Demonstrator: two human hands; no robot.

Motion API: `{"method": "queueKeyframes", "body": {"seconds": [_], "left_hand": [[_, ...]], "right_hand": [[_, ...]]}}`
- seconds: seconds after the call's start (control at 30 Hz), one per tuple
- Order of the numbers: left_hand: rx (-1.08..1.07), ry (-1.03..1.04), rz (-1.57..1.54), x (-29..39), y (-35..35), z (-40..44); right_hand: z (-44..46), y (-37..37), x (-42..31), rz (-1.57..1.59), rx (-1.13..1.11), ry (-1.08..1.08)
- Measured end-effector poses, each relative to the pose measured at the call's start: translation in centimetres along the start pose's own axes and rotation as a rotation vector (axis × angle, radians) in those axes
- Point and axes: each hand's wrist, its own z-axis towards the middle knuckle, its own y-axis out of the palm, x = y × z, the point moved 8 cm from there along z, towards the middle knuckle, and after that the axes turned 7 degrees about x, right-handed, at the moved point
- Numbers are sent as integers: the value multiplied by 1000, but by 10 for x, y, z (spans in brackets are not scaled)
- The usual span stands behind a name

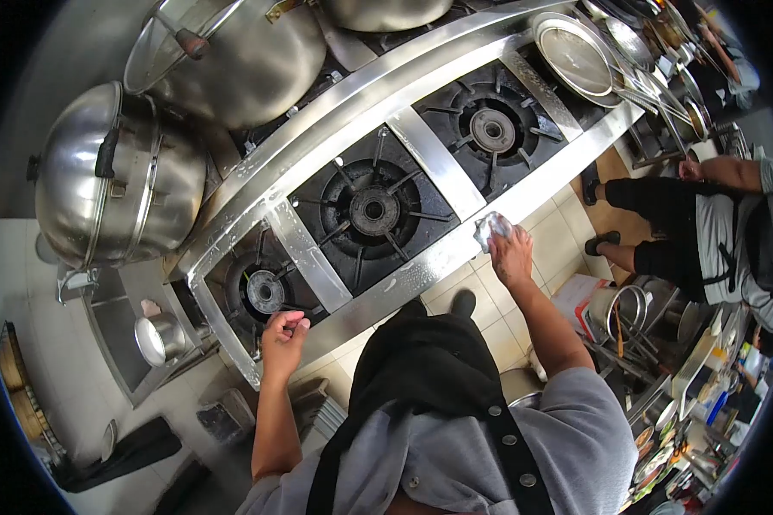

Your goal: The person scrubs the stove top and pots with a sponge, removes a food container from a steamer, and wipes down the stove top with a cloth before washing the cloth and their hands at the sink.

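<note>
A person in a black apron (429, 365) and grey shirt (567, 429) stands at a steel stove (438, 163), the right hand (512, 255) clamped on a crumpled grey wad (491, 228) at 3 o'clock in the head view. The wad rests on the stove's front rail (386, 292), near the lower end of the divider between the middle burner (375, 210), close to the centre, and the right burner (491, 130), at 1 o'clock. Wet spots (415, 276) dot the rail toward 8 o'clock from the wad. The left hand (283, 343), at 8 o'clock, is half curled near the left burner (266, 292); whether its fingertips meet, or touch the steel, cannot be told. A domed pot (73, 180) gleams between 9 and 10 o'clock, a large pot (258, 73) at 11. A small pot (172, 335) lies tilted at 8 o'clock, farther out than the left hand. Well apart from the right hand, at 3 o'clock, a co-worker (661, 210) in dark trousers stands beside crowded cookware.
</note>
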Motion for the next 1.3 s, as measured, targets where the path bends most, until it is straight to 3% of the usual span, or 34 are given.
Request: {"method": "queueKeyframes", "body": {"seconds": [0.17, 0.2, 0.27, 0.33, 0.4, 0.47, 0.6, 0.67, 0.77, 0.83, 0.87, 0.97, 1.03, 1.07, 1.3], "left_hand": [[27, -54, -21, -20, 20, -20], [29, -75, 5, -16, 26, -28], [51, -100, 54, -6, 34, -48], [95, -114, 89, 4, 35, -71], [177, -194, 24, -24, 40, -105], [225, -297, -27, -63, 53, -142], [293, -545, -70, -118, 103, -208], [301, -532, -89, -112, 127, -224], [281, -564, 19, -70, 132, -241], [349, -651, -61, -94, 143, -269], [378, -690, -92, -113, 150, -283], [373, -709, -13, -116, 150, -296], [376, -720, -9, -116, 157, -296], [383, -723, -16, -118, 159, -294], [322, -804, -91, -130, 178, -321]], "right_hand": [[109, 61, -40, 186, 33, -274], [133, 66, -61, 1, 97, -447], [168, 83, -78, -47, 45, -474], [143, 87, -63, -98, -127, -535], [94, 62, -34, 114, -77, -490], [54, 52, -17, 78, -174, -603], [123, 76, -55, -56, -174, -676], [177, 87, -89, -132, -128, -689], [167, 88, -78, -46, -80, -691], [139, 88, -52, 45, -60, -706], [141, 86, -50, 7, -172, -680], [203, 115, -85, -133, -46, -729], [249, 106, -125, -20, 16, -732], [260, 116, -137, -51, -57, -718], [150, 85, -63, 150, -60, -761]]}}
